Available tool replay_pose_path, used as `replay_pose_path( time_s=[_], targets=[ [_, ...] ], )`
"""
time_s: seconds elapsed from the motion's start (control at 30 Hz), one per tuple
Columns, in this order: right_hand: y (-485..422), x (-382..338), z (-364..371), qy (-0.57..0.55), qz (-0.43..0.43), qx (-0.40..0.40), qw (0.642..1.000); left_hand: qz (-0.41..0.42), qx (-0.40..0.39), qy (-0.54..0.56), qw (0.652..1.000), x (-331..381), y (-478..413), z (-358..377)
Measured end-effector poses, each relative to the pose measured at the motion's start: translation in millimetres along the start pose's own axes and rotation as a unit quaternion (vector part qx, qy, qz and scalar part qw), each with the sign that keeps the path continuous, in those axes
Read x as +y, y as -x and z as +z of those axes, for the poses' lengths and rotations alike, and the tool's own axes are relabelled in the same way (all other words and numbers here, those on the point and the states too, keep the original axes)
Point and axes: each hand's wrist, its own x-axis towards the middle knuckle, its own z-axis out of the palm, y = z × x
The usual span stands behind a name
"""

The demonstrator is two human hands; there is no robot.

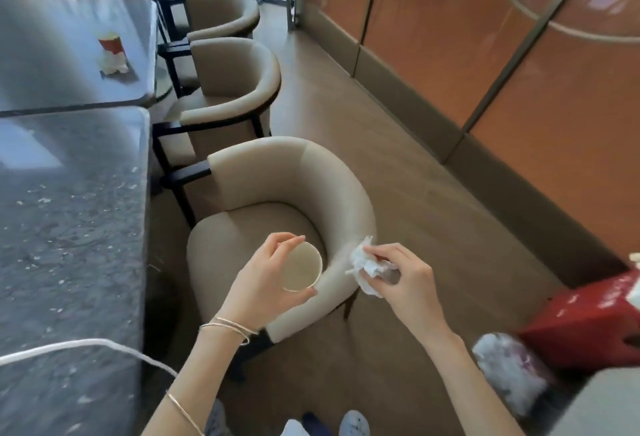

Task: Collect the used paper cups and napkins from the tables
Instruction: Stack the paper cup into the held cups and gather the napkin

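Note:
My left hand [266, 280] grips an empty paper cup [302, 267] by its rim and wall, the cup's mouth facing up at me, above the seat of the nearest beige chair [294, 179]. My right hand [401, 276] pinches a crumpled white napkin [365, 264] just right of the cup, over the chair's backrest. Farther off, on the second table [69, 55] at the left, stands a red paper cup [111, 45] with a crumpled napkin [114, 63] beside it.
A grey stone table [69, 228] runs along the left with a white cable [86, 344] across its near edge. Beige chairs [235, 89] line the aisle. An orange panelled wall [485, 55] bounds the right. A red box [588, 325] and a clear bag [512, 366] sit at the lower right.

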Motion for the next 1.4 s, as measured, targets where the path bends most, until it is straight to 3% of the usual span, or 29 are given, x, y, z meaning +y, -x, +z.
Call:
replay_pose_path(
  time_s=[0.2,0.37,0.7,1.1,1.4],
  targets=[
    [-6,59,-97,0.022,-0.015,0.001,1.0,-0.022,0.041,0.025,0.999,81,-31,61],
    [-27,91,-132,0.026,-0.031,0.007,0.999,-0.023,0.037,0.009,0.999,110,-62,79],
    [-106,158,-145,0.002,-0.033,-0.028,0.999,-0.041,0.021,-0.016,0.999,107,-154,118],
    [-331,216,-167,0.002,-0.095,-0.044,0.995,-0.032,0.066,-0.017,0.997,103,-358,111],
    [-445,263,-125,-0.045,-0.114,-0.131,0.984,-0.111,0.102,-0.035,0.988,65,-437,114]
  ],
)
